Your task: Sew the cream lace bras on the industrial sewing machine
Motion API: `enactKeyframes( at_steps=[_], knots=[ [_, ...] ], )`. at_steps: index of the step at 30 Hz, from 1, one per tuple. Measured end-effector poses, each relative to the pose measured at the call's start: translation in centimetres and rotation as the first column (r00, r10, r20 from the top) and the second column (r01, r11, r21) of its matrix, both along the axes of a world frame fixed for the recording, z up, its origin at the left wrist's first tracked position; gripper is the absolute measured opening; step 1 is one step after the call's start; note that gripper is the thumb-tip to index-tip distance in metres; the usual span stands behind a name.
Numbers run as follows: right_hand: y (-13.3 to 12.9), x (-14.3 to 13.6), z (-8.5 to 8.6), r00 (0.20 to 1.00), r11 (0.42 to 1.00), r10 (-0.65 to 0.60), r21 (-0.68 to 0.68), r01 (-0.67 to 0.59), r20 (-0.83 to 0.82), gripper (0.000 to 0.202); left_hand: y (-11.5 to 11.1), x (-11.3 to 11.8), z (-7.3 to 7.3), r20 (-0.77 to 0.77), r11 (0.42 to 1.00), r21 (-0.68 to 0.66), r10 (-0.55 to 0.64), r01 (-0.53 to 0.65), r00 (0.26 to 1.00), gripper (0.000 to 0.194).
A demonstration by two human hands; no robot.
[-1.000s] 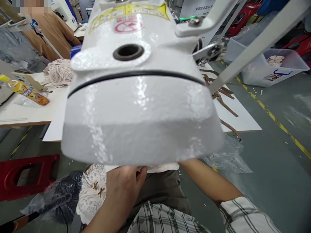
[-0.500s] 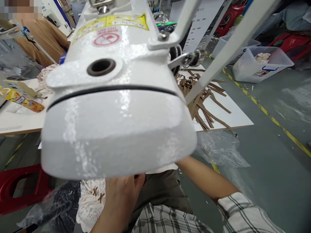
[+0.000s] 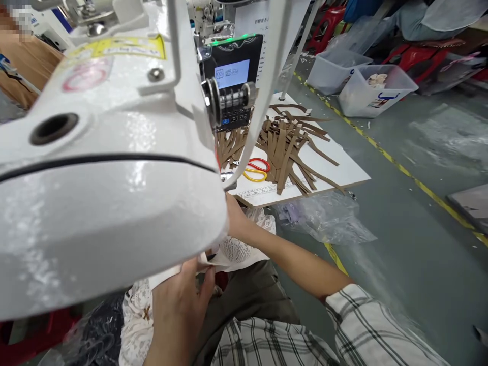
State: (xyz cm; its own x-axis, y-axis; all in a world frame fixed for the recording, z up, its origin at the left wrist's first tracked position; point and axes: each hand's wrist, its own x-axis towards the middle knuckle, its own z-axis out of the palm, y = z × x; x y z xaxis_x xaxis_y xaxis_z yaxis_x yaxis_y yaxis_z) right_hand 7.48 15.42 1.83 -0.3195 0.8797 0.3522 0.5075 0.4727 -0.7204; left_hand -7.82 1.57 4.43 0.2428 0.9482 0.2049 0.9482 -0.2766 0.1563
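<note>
A white sewing machine head (image 3: 114,218) fills the left and middle of the view and hides much of the work beneath it. Under its front edge, my left hand (image 3: 181,290) grips the edge of a white lace garment (image 3: 238,251), thumb towards me. My right hand (image 3: 235,218) reaches in from the right beside the machine's nose, at the lace; its fingers are hidden behind the head. More of the white lace, with small brown crossed ties (image 3: 146,312), hangs down left of my left wrist.
Brown fabric strips (image 3: 282,147) lie on the white table (image 3: 343,173), beside red-and-yellow-handled scissors (image 3: 257,169) and a printed ruler scale. A control panel (image 3: 232,76) stands behind. Plastic bags, translucent bins (image 3: 375,94) and red stools are around. Another person's sleeve shows upper left.
My view has swung right, so the machine head sits further left and the panel and scissors now show. My right hand, hidden before, is partly visible at the lace.
</note>
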Motion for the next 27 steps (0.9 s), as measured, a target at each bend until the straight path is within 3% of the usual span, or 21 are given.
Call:
enactKeyframes(
  at_steps=[5, 11, 14, 18, 21, 24, 27],
  knots=[
    [-0.3, 0.3, 0.4, 0.99, 0.998, -0.04, -0.058, 0.033, -0.136, 0.03, 0.0, 0.4, 0.0, 0.012, 1.0, -0.023, -0.007, 0.007, 1.0, 0.055],
    [0.0, -0.1, 0.0, 0.99, 0.997, -0.05, -0.06, 0.043, -0.131, 0.021, -0.2, 0.0, -0.3, 0.118, 0.998, -0.069, 0.014, -0.006, 0.993, 0.056],
    [-0.6, 0.3, -0.2, 0.955, 0.989, -0.058, -0.148, 0.015, -0.291, 0.026, -0.2, 0.0, -0.8, 0.195, 1.0, -0.011, -0.002, 0.004, 0.981, 0.064],
    [-3.6, 1.9, -0.6, 0.842, 0.953, -0.131, -0.3, -0.038, -0.523, 0.034, -0.6, 0.6, -1.7, 0.164, 0.992, 0.106, 0.045, -0.063, 0.985, 0.088],
    [-7.0, 3.1, -0.8, 0.865, 0.939, -0.112, -0.337, -0.069, -0.489, 0.036, -2.0, 1.7, -2.5, 0.088, 0.978, 0.204, 0.026, -0.044, 0.996, 0.094],
    [-10.2, 3.9, -0.7, 0.913, 0.916, -0.029, -0.377, -0.139, -0.407, 0.037, -4.7, 3.7, -3.3, -0.02, 0.959, 0.276, -0.066, 0.069, 0.998, 0.097],
    [-12.5, 4.3, -0.8, 0.889, 0.857, -0.039, -0.473, -0.205, -0.457, 0.03, -7.1, 5.5, -3.7, -0.076, 0.945, 0.247, -0.202, 0.214, 0.977, 0.094]
  ],
)
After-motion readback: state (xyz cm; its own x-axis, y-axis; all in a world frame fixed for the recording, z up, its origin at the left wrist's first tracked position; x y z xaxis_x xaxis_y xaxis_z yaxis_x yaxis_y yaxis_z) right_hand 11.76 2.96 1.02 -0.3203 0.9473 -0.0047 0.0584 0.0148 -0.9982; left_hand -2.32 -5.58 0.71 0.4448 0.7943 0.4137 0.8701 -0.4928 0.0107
